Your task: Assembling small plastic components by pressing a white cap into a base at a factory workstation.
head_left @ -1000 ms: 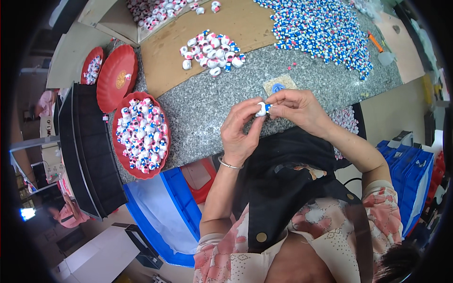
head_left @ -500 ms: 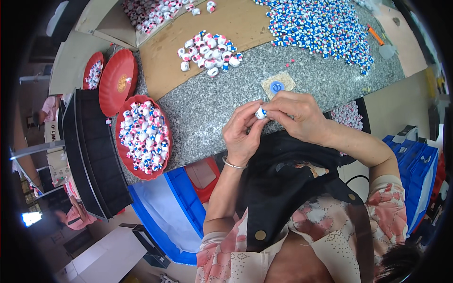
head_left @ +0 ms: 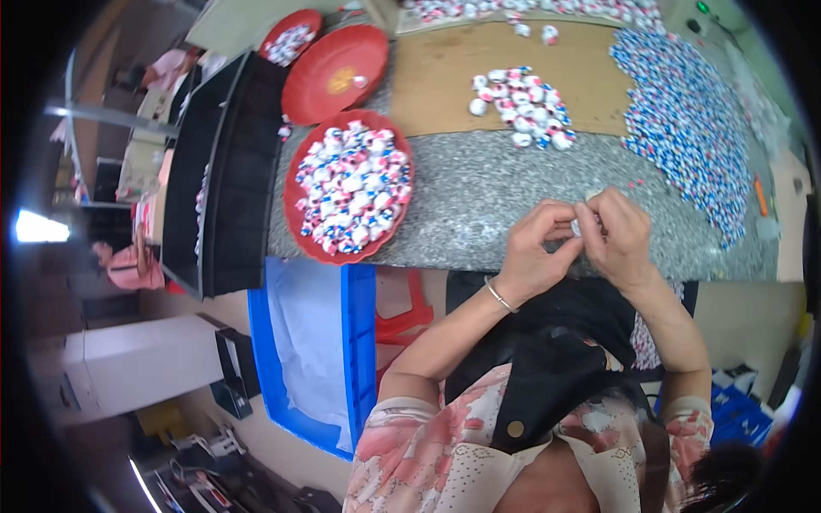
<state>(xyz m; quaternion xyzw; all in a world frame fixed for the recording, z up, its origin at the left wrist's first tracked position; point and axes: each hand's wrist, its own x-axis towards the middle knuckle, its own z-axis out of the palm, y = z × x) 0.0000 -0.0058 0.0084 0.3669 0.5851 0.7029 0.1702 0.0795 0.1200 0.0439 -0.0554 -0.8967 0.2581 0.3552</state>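
Observation:
My left hand [head_left: 543, 244] and my right hand [head_left: 617, 235] meet over the near edge of the grey speckled worktop [head_left: 462, 192]. Pinched between their fingertips is a small white plastic piece [head_left: 575, 227], mostly covered by the fingers. The right fingers bend down over it, while the left thumb and forefinger hold its other side. Beyond the hands, a loose pile of white round pieces [head_left: 526, 111] with pink and blue parts lies on brown cardboard [head_left: 428, 77]. To the left, a red scalloped dish [head_left: 295, 231] is heaped with similar assembled pieces.
A second red dish [head_left: 368, 51] holds one piece, with a smaller red dish [head_left: 310, 20] behind. Many small blue-and-white parts [head_left: 684, 128] spread at the right, near an orange-handled tool [head_left: 760, 197]. A black rack [head_left: 231, 179] flanks the left; a blue crate [head_left: 363, 350] stands below.
The view has turned left, so the worktop sits further right and more level. My right fingers now cover more of the piece. The pad with the blue ring is hidden behind my hands.

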